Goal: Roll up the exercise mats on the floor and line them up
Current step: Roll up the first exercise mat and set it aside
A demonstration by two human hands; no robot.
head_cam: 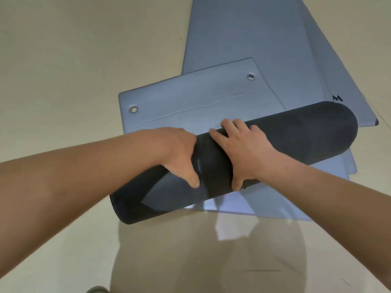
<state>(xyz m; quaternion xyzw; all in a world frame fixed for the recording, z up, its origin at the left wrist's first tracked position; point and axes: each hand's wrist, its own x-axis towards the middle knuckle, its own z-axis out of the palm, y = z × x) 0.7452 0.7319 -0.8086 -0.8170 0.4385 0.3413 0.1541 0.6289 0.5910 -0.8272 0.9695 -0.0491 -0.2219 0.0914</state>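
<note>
Beige floor — left hand and right hand curled round a dark rolled foam mat; even forward pressure seemed key.

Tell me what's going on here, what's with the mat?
A person is partway through rolling up a blue-grey exercise mat on the floor. The left hand and right hand both grip the middle of its dark roll, thumbs on the near side. A short flat stretch with two metal eyelets is not yet rolled. Beyond and partly under it, another mat lies flat.
</note>
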